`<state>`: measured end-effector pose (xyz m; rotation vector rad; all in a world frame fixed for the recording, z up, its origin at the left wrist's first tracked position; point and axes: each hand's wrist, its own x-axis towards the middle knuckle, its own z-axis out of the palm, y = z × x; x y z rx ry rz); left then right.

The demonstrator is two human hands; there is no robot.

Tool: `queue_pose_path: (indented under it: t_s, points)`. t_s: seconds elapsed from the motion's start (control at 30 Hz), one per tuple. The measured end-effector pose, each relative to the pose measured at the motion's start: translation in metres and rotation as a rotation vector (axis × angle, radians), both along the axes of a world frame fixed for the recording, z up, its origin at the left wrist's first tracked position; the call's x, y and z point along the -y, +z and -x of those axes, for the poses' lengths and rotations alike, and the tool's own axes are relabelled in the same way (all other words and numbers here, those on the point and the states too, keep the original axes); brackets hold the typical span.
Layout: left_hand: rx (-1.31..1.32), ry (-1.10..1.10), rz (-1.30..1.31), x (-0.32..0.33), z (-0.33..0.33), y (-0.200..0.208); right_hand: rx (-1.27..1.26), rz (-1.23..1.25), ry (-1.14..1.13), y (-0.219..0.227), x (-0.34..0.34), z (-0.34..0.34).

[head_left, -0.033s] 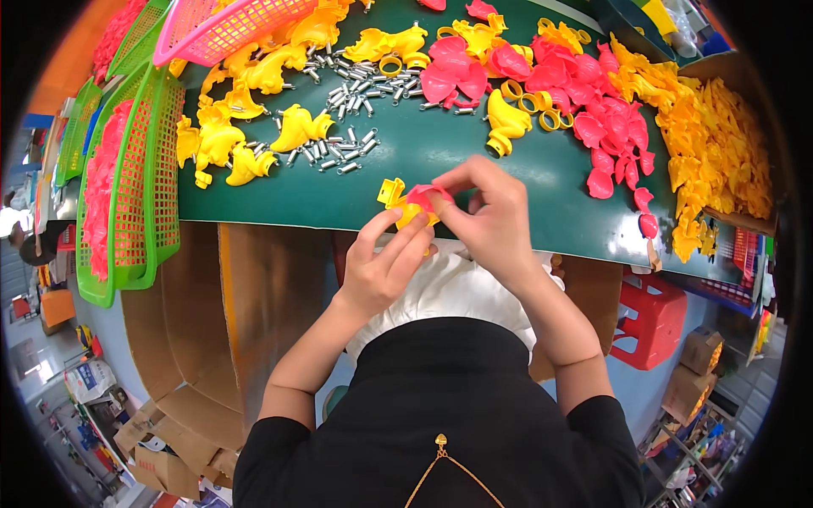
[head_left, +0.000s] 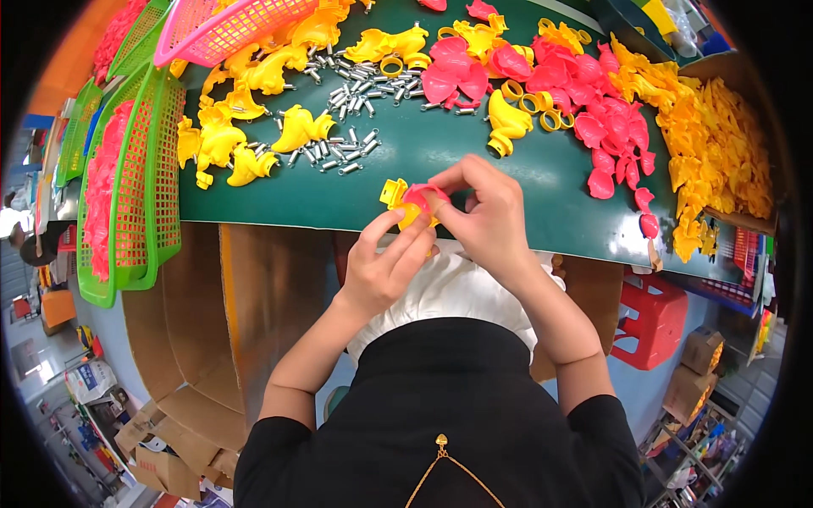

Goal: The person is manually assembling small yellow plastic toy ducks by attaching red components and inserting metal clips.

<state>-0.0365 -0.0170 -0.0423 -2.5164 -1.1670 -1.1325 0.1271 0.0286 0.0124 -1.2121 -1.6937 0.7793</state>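
Note:
Just above the table's near edge, my left hand point(head_left: 392, 261) is closed round a yellow plastic part point(head_left: 394, 193) with a squarish end that sticks out past the fingers. My right hand point(head_left: 484, 207) pinches a pinkish-red curved plastic piece point(head_left: 421, 196) against that yellow part. The fingers cover most of where the two meet. Beyond the hands on the green table lie loose metal springs point(head_left: 340, 152), a curved yellow part point(head_left: 508, 123), yellow rings point(head_left: 529, 102) and a heap of pinkish-red cupped pieces point(head_left: 610, 123).
Green mesh baskets point(head_left: 127, 186) with pinkish-red pieces stand at the left, a pink basket point(head_left: 237, 30) at the far left. More yellow parts point(head_left: 216, 135) lie left of the springs. A cardboard box point(head_left: 732, 140) of yellow pieces is at the right, a red stool point(head_left: 648, 322) below.
Almost nothing differs. Both hands keep their hold on the yellow part and pinkish-red piece, which have shifted very slightly.

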Motion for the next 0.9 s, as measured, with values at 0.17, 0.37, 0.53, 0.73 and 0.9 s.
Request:
queue_pose_path:
  t_s: [0.17,0.37,0.53,0.73,0.9]
  points:
    - [0.012,-0.003,-0.01,-0.002,0.001,0.001,0.083,-0.015,0.02,-0.011,-0.006,0.003]
    - [-0.006,-0.004,-0.035,-0.004,0.001,0.003,0.178,-0.129,-0.029,-0.012,0.001,0.008]
    - [-0.016,-0.033,-0.055,-0.007,0.002,-0.001,0.365,-0.241,-0.04,-0.006,0.006,0.004]
    - [-0.064,-0.071,-0.067,-0.01,0.004,0.001,0.25,-0.136,0.201,0.0,0.011,-0.021]
    - [-0.247,-0.013,-0.022,-0.006,0.005,0.02,0.452,-0.269,-0.037,0.011,-0.04,-0.046]
